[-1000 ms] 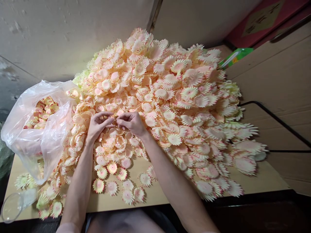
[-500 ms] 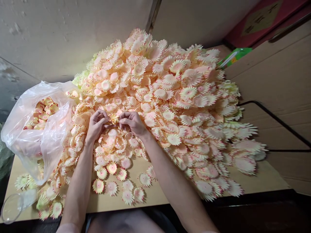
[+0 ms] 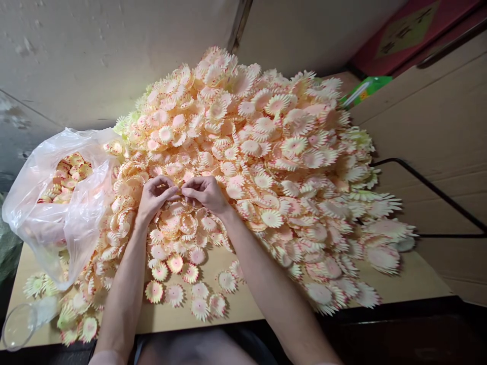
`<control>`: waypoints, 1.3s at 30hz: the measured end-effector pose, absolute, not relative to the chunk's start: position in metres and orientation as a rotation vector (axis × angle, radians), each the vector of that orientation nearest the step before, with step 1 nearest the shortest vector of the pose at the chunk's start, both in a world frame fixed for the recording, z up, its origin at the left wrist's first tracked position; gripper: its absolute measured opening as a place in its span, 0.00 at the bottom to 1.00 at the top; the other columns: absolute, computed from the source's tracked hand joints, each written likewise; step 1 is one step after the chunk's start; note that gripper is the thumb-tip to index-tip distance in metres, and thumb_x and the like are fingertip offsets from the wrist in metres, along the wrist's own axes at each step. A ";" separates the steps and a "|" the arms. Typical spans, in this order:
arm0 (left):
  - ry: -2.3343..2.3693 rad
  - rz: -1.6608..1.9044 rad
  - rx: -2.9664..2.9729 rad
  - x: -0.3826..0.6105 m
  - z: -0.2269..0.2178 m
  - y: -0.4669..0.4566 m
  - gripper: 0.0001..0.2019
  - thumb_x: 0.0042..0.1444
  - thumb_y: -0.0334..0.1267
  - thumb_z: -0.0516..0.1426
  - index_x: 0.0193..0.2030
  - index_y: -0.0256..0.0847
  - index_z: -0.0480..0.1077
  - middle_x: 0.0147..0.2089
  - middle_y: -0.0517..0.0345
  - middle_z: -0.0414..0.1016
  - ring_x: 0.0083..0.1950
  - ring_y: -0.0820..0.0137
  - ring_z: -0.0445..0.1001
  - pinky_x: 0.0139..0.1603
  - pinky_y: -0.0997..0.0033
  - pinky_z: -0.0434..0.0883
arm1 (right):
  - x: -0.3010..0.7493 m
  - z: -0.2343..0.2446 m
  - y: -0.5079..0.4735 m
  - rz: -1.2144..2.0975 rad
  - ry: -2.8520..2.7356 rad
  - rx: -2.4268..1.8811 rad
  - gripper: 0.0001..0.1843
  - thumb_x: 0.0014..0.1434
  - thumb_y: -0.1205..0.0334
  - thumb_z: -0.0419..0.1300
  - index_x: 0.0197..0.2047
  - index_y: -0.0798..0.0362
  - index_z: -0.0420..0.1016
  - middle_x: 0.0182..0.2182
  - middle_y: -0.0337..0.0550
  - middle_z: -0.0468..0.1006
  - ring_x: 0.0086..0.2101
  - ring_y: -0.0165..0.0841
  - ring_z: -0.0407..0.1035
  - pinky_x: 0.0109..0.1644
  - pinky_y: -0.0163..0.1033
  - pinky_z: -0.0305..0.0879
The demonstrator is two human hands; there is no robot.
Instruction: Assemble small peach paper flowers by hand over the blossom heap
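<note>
My left hand and my right hand meet over the pile, thumbs and forefingers pinched and the tips almost touching. Whatever lies between them is mostly hidden by the fingers and too small to name. Around and beneath them spreads a big heap of artificial flower petal pieces, round, pale cream to pink, with fringed, red-tipped edges. Several loose petal pieces lie flat on the table between my forearms.
At the left, a translucent plastic bag stands open with redder petal pieces inside. A clear plastic cup lies at the table's near left corner. Cardboard with a black metal bar borders the right; a wall rises behind.
My hands have drawn closer together, the left moving slightly right. A small yellowish, red-edged petal piece seen between the fingertips earlier is now out of sight.
</note>
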State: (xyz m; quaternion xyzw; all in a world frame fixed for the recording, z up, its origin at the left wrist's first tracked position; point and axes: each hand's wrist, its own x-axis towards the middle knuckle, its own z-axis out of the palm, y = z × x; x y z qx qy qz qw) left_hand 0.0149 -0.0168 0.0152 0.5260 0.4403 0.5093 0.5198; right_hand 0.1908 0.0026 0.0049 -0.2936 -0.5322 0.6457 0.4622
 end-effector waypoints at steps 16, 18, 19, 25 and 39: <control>0.937 1.179 1.148 0.015 0.010 -0.016 0.17 0.53 0.47 0.67 0.35 0.36 0.69 0.32 0.60 0.68 0.33 0.76 0.73 0.39 0.72 0.78 | 0.195 -0.001 0.009 1.779 -1.089 -0.611 0.12 0.42 0.58 0.67 0.25 0.58 0.71 0.12 0.33 0.63 0.14 0.21 0.52 0.19 0.30 0.45; 0.919 1.199 1.124 0.017 0.011 -0.016 0.16 0.52 0.46 0.67 0.35 0.36 0.69 0.33 0.59 0.68 0.34 0.76 0.72 0.40 0.73 0.79 | 0.196 0.000 0.009 1.813 -1.067 -0.576 0.11 0.42 0.59 0.66 0.25 0.58 0.71 0.12 0.33 0.62 0.14 0.21 0.53 0.20 0.30 0.45; 0.912 1.214 1.108 0.018 0.012 -0.016 0.16 0.51 0.45 0.68 0.35 0.36 0.70 0.34 0.59 0.68 0.35 0.77 0.72 0.40 0.74 0.78 | 0.197 0.001 0.008 1.823 -1.059 -0.553 0.11 0.42 0.60 0.66 0.25 0.58 0.71 0.12 0.32 0.62 0.14 0.20 0.53 0.20 0.30 0.45; 0.899 1.218 1.063 0.017 0.010 -0.014 0.16 0.51 0.45 0.68 0.34 0.37 0.69 0.34 0.59 0.66 0.35 0.78 0.68 0.34 0.81 0.75 | 0.197 0.002 0.007 1.818 -1.113 -0.488 0.11 0.43 0.60 0.66 0.25 0.58 0.70 0.11 0.30 0.58 0.14 0.19 0.50 0.19 0.29 0.46; 1.035 1.342 1.328 0.013 0.008 -0.011 0.08 0.53 0.40 0.63 0.31 0.37 0.72 0.35 0.57 0.68 0.33 0.77 0.66 0.32 0.80 0.74 | 0.192 -0.004 0.009 1.696 -1.195 -0.662 0.15 0.47 0.55 0.70 0.29 0.58 0.74 0.14 0.34 0.66 0.14 0.22 0.54 0.18 0.30 0.48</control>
